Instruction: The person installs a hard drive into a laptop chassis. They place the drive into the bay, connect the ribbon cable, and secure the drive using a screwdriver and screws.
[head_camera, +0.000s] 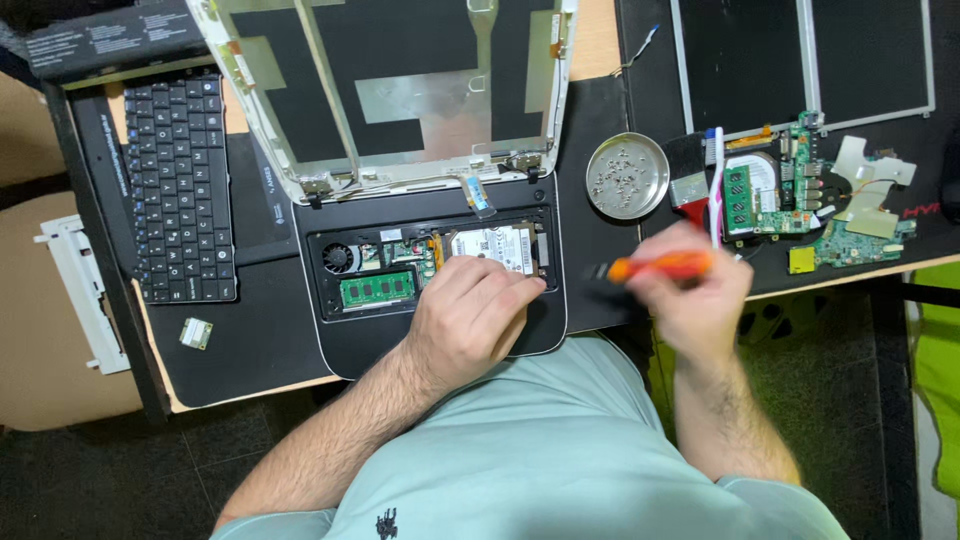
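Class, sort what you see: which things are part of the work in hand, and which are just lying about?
In use: left hand, hard drive, open laptop base, right hand, orange screwdriver.
Lying about: loose keyboard, screw dish, brush, circuit boards.

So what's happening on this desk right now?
A person is working on an opened laptop with its keyboard removed and set to the left. The left hand rests inside the open base by the hard drive. The right hand holds an orange-handled screwdriver, blurred. A round metal dish of screws sits nearby.
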